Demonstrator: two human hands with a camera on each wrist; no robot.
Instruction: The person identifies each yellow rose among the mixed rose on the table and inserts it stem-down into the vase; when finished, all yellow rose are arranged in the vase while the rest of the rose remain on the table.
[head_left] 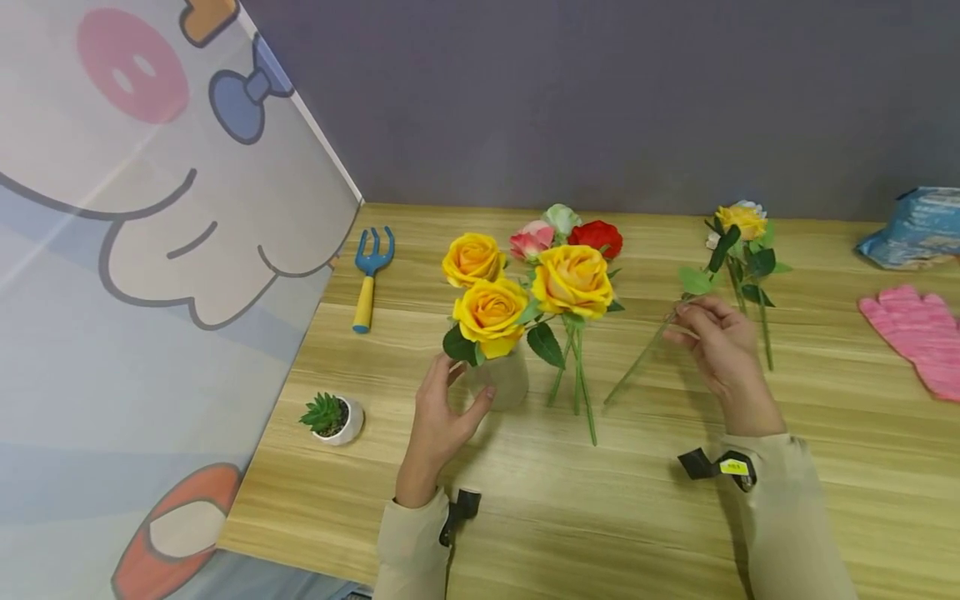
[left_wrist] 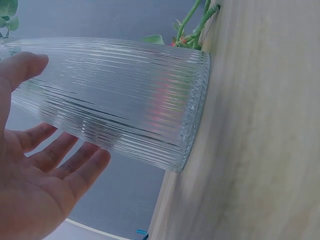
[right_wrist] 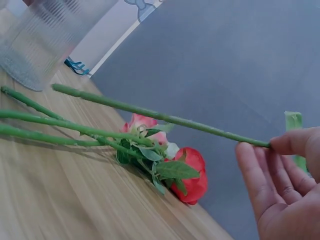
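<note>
A clear ribbed glass vase (left_wrist: pixel 125 95) stands on the table with three yellow roses (head_left: pixel 491 312) spread above its mouth. My left hand (head_left: pixel 442 417) holds the vase from its left side, thumb in front and fingers curled at the wall. On the right, my right hand (head_left: pixel 720 346) pinches a thin green flower stem (right_wrist: pixel 165 118) between thumb and fingertips. The stem's bare end slants down toward the vase, and a green leaf (head_left: pixel 696 281) shows just past the fingers. This flower's bloom is hard to separate from the ones behind it.
Pink, pale green and red flowers (head_left: pixel 597 239) lie right of the vase, stems toward me. Behind my right hand is a yellow flower (head_left: pixel 742 221). A hand fork (head_left: pixel 367 279) and potted succulent (head_left: pixel 333 418) sit left; a pink glove (head_left: pixel 918 342) and blue packet (head_left: pixel 915 229) sit right.
</note>
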